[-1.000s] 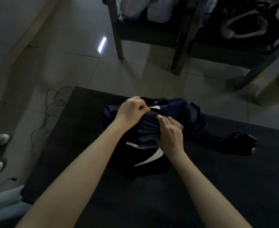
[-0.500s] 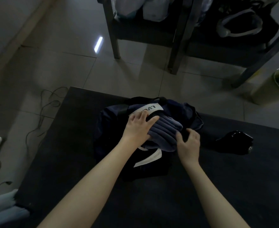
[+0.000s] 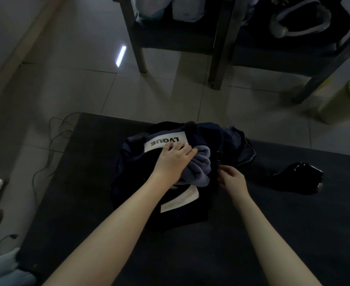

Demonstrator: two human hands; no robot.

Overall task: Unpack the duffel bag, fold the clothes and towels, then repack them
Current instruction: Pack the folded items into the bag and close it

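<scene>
- My right hand [image 3: 231, 179] has drawn off the towel [image 3: 200, 168] to the right edge of the duffel bag [image 3: 132, 162]; fingers curled, grasp indeterminable.
- My left hand [image 3: 172, 159] presses flat on the towel, inside the open bag, mid-table [image 3: 87, 182].

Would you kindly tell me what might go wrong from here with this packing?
The grey-blue cloth bulges from the duffel bag under the left hand, so it may unfold or snag at the opening. The black item lies apart on the table and might be left out.
</scene>
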